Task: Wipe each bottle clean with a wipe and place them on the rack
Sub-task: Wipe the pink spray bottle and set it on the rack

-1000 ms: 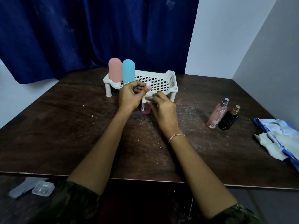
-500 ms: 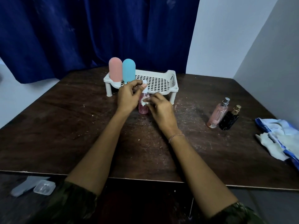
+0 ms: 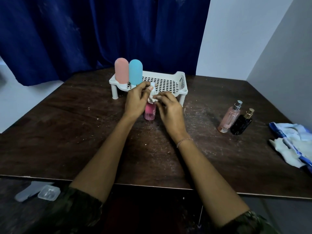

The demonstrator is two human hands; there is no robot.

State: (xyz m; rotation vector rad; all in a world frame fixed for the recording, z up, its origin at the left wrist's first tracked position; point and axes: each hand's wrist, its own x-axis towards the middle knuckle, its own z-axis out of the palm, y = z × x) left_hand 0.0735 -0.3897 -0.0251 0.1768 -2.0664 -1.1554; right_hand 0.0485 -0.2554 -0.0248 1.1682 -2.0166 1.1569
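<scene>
A small pink bottle (image 3: pixel 150 112) stands upright on the dark wooden table (image 3: pixel 67 132) in front of the white perforated rack (image 3: pixel 162 81). My left hand (image 3: pixel 137 100) grips the bottle's top part. My right hand (image 3: pixel 168 107) pinches a crumpled white wipe (image 3: pixel 152 95) against the bottle's neck. A pink rounded bottle (image 3: pixel 121 70) and a blue rounded bottle (image 3: pixel 135 71) stand on the rack's left end. The small bottle's cap is hidden by my fingers and the wipe.
A pale pink spray bottle (image 3: pixel 230 117) and a black bottle (image 3: pixel 241 123) with a gold cap stand at the right. A blue wipe pack (image 3: pixel 293 141) with loose wipes lies at the far right edge. A clear plastic lid (image 3: pixel 49 192) lies below the table's front edge.
The small pink bottle has shifted slightly left and now stands between my hands. The wipe has moved up onto its neck, and both hands have closed in around the top.
</scene>
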